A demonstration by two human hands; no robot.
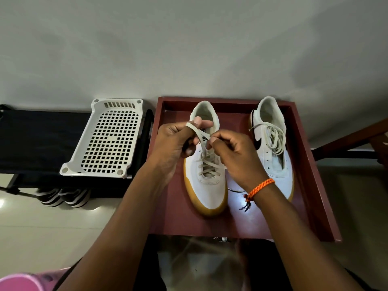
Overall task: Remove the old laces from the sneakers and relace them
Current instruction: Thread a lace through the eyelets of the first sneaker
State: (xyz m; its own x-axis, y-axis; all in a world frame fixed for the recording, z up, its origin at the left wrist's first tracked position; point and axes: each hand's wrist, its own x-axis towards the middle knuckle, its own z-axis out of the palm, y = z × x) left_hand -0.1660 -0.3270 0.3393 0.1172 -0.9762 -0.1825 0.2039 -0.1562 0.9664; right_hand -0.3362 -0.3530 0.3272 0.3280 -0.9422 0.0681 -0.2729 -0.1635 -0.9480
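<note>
Both hands pinch the lace (199, 133) over the left sneaker (206, 185): left hand (174, 141) at 9 o'clock, right hand (233, 153) at 3 o'clock.

There is one view only, from a wide-angle camera worn on the person's head. It looks forward and steeply down, close over the red tray (310, 164), which fills the middle and right of the frame. Both forearms reach in from the bottom edge toward the tray. Left of the tray a white perforated basket (105, 139) is seen from above. Beyond the tray, a pale wall fills the upper part, bowed by the lens.
</note>
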